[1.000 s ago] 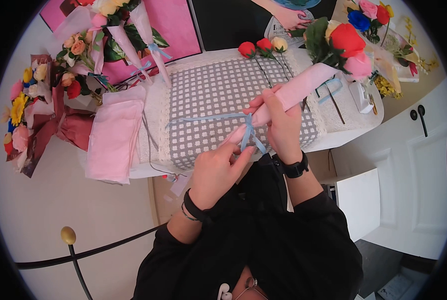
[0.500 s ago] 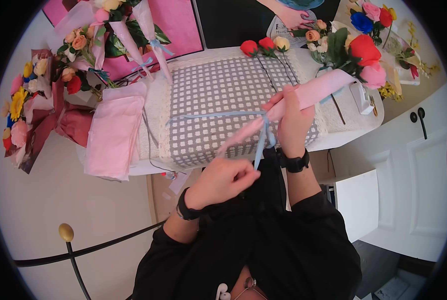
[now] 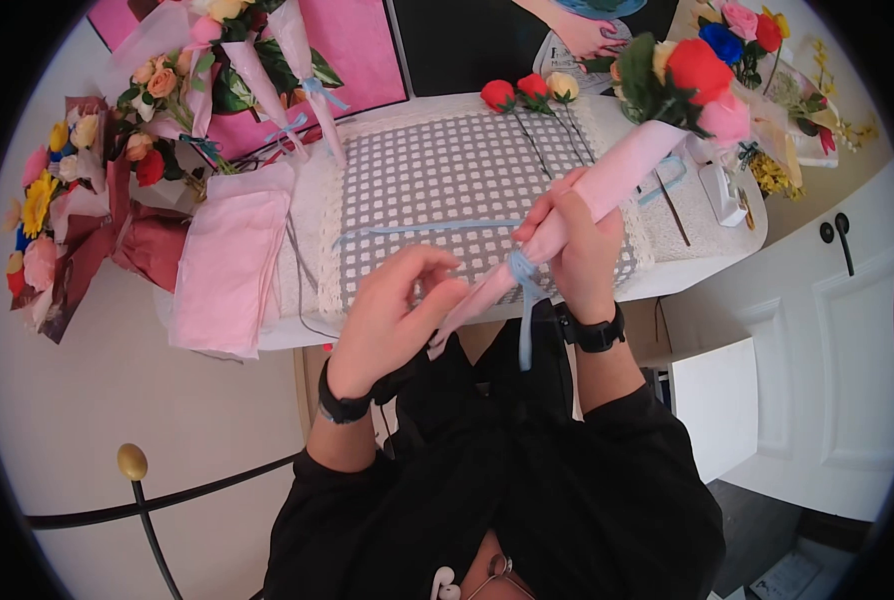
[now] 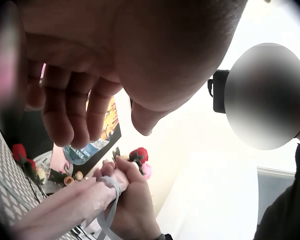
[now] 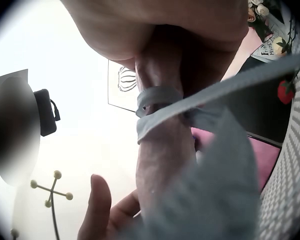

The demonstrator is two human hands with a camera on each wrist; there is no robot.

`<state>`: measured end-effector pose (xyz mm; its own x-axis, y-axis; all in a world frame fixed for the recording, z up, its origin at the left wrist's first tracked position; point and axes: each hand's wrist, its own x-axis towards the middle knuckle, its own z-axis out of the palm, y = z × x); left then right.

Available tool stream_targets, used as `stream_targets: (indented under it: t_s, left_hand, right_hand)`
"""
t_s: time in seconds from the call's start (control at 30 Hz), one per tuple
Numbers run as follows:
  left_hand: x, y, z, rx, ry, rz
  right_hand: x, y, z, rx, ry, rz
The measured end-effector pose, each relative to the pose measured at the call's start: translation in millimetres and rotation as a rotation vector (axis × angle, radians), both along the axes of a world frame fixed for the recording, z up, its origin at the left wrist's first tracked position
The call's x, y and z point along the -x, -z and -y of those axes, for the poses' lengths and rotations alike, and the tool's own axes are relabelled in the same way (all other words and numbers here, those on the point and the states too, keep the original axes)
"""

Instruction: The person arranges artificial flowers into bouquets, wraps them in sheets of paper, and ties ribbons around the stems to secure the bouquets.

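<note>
The right hand point(image 3: 585, 245) grips a bouquet wrapped in pink paper point(image 3: 622, 175), just above a blue ribbon point(image 3: 522, 265) tied round its narrow part. Red, pink and cream flowers point(image 3: 702, 80) top the bouquet at the upper right. One ribbon end hangs down; another strip lies leftward over the checked cloth. Beside the lower paper, the left hand point(image 3: 392, 315) is raised with bent, spread fingers and holds nothing. In the right wrist view the ribbon point(image 5: 160, 97) circles the wrapped stems point(image 5: 165, 160). The left wrist view shows the left fingers point(image 4: 65, 115) apart from the paper point(image 4: 65, 210).
A grey checked cloth point(image 3: 417, 180) covers the table's middle. Folded pink sheets point(image 3: 229, 265) lie at its left, near several wrapped bouquets. Two red roses and a cream rose point(image 3: 564, 87) lie at the back. A white box point(image 3: 722, 195) stands at the right edge.
The left hand has let go of the ribbon end and moved left and up, its fingers spreading. The bouquet, still in the right hand, shifted right and then back left. The ribbon's loops now sit bunched.
</note>
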<state>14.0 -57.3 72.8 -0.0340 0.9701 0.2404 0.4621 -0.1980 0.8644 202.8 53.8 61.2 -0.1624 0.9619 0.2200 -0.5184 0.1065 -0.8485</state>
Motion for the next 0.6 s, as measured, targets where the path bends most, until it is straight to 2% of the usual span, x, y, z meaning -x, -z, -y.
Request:
stream_targets:
  t_s: [0.1,0.17,0.2,0.3,0.43,0.5,0.6]
  left_hand:
    - [-11.4,4.7,-16.6,-0.064,0.109,0.028]
    - [-20.6,-2.2,-20.2,-0.208,0.239,-0.093]
    - [-24.9,1.1,-21.8,-0.283,0.26,-0.08]
    - [-29.2,7.8,-20.7,-0.328,0.261,-0.177]
    - [-30.4,16.0,-21.1,-0.353,0.227,-0.18]
    - [-28.5,21.9,-20.5,-0.295,0.236,-0.292]
    - [-29.9,23.2,-16.9,-0.246,0.251,-0.269]
  right_hand:
    - [4.5,-6.5,9.9,0.039,-0.092,0.067]
    - [6.6,-3.8,8.9,0.032,-0.095,0.095]
    - [6.7,-2.7,8.8,0.026,-0.095,0.123]
    - [5.0,-3.8,8.4,0.052,-0.117,0.068]
    - [7.3,-2.2,8.3,0.083,-0.065,0.082]
    - [9.1,-0.7,9.2,0.091,-0.001,0.123]
    - [8.6,0.9,9.1,0.092,0.003,0.108]
